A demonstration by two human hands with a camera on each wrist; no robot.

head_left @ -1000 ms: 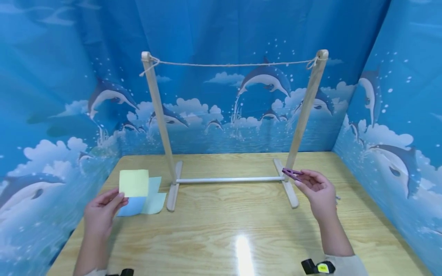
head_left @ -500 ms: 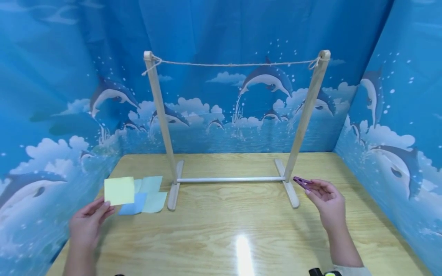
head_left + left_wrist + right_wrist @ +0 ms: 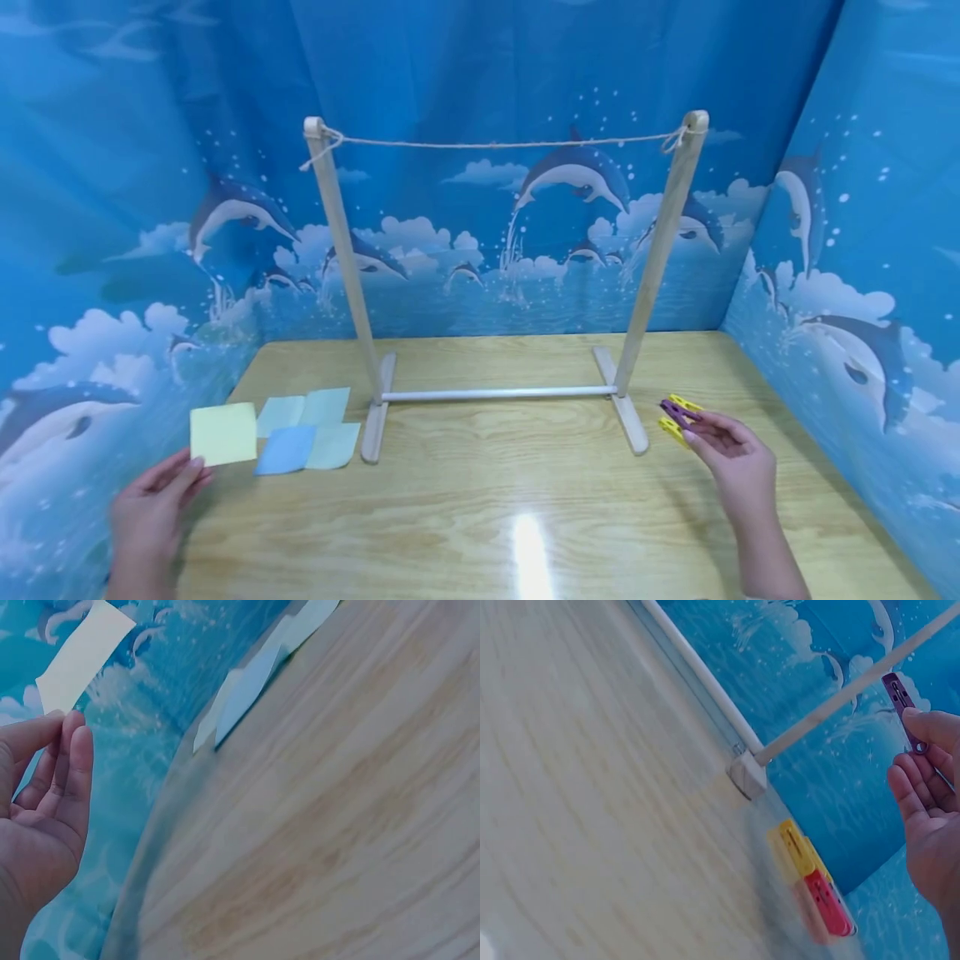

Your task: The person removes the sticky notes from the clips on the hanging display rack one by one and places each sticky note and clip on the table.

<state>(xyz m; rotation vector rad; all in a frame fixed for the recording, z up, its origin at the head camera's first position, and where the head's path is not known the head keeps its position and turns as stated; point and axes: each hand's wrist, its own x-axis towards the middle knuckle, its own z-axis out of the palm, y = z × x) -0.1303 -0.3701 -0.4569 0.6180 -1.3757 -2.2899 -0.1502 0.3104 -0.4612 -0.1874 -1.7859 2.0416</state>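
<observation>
My left hand (image 3: 153, 504) pinches a pale yellow paper square (image 3: 223, 434) by its lower corner, held up at the table's left side. In the left wrist view the same paper (image 3: 84, 656) sits between thumb and fingertips. To its right lie several paper pieces, a blue one (image 3: 286, 450) and light green ones (image 3: 332, 446). My right hand (image 3: 738, 467) pinches a purple clothespin (image 3: 678, 413) over the right side. Yellow clothespins (image 3: 673, 431) show beneath it; in the right wrist view a yellow clothespin (image 3: 798, 847) and a red clothespin (image 3: 829, 904) lie on the table.
A wooden frame stands mid-table, with a left post (image 3: 343, 250), a right post (image 3: 663, 250) and a white lower bar (image 3: 498, 392). A string (image 3: 495, 145) is tied between the post tops. A dolphin-print curtain (image 3: 480, 67) surrounds the wooden table (image 3: 420, 517).
My left hand has moved left and down with the yellow paper, uncovering the other papers. My right hand has moved right and down with the purple clothespin, and yellow clothespins have come into view.
</observation>
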